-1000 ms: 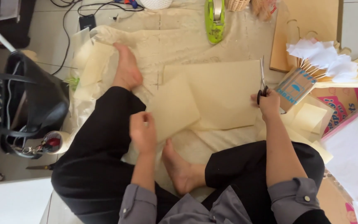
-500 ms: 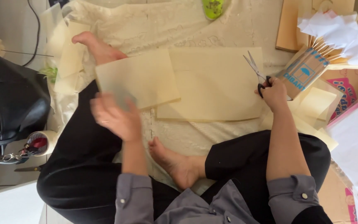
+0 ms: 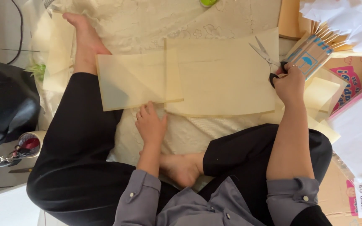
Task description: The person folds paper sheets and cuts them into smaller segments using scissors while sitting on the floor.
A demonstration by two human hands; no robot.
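- Two cream sheets lie side by side on a pale embroidered cloth (image 3: 156,21) across the middle of the frame.
- The small sheet (image 3: 137,79) sits left of centre, its right edge overlapping the big sheet (image 3: 225,75), which runs to centre right.
- The left hand (image 3: 151,124) rests just below the small sheet's lower edge, palm down; the fingers lie loosely together with tips touching that edge, and a ring shows on one finger.
- The right hand (image 3: 290,83) is at the big sheet's right edge, fingers curled through the black handles of the scissors (image 3: 268,58).
- The scissor blades stand a little apart and point to the upper left, lying over the big sheet's upper right corner.
- Just right of the scissors, upper right of the frame, is a flat cardboard pack (image 3: 311,56) with blue markings, and white papers (image 3: 348,23) are piled above it.
- More cream offcuts (image 3: 321,94) lie right of the right hand, over a printed carton (image 3: 357,75).
- The person sits cross-legged in black trousers and grey sleeves; one bare foot (image 3: 84,35) is at upper left, beside the small sheet, the other foot (image 3: 183,167) at lower centre.
- A black bag (image 3: 5,104) fills the left edge, with a tape roll (image 3: 32,140) just below it.
- A green object (image 3: 208,2) peeks in at the top edge.
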